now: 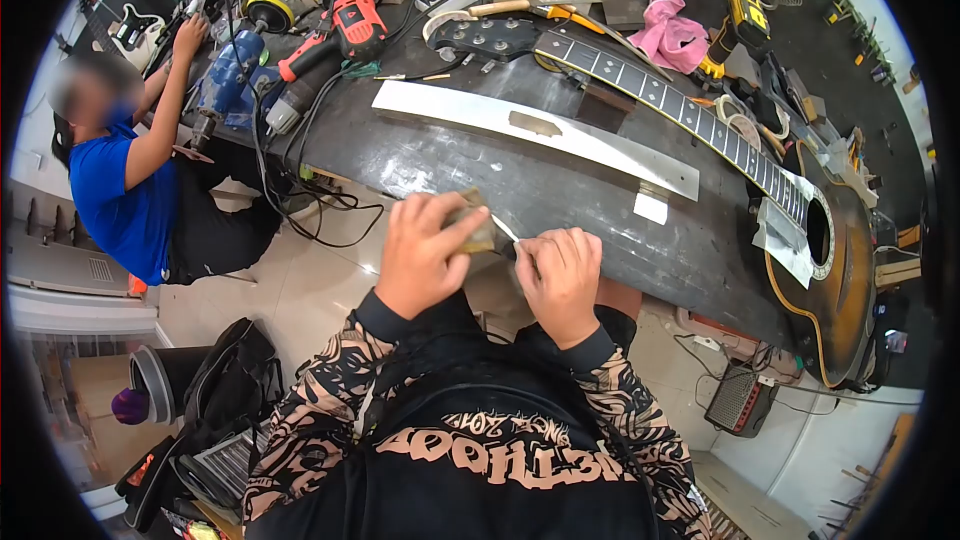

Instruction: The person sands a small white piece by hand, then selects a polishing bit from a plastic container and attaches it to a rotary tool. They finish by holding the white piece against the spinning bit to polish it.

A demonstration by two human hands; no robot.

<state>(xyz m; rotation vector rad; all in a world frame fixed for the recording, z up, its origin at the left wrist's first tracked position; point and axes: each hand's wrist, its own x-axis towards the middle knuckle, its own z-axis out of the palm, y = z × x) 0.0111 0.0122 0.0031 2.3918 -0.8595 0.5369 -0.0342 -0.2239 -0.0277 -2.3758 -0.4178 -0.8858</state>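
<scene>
My left hand (425,245) is closed on a folded yellowish-brown piece (478,232) that looks like sandpaper. My right hand (562,275) pinches a thin white strip (506,229), whose far end reaches to the folded piece. Both hands are in front of my body by the near edge of the dark workbench (600,240). Beyond them lies a long metal straightedge beam (450,112) with a cutout. To the right, an acoustic guitar (845,270) rests on the bench, its fretted neck (680,105) running back to the black headstock (485,38). White tape (785,240) covers part of its top.
A red polisher (350,30), a blue power tool (225,75) and tangled cables crowd the back left. A yellow drill (745,20) and pink cloth (670,35) are at the back right. A co-worker in blue (120,175) sits at the left. An amplifier (740,400) stands below.
</scene>
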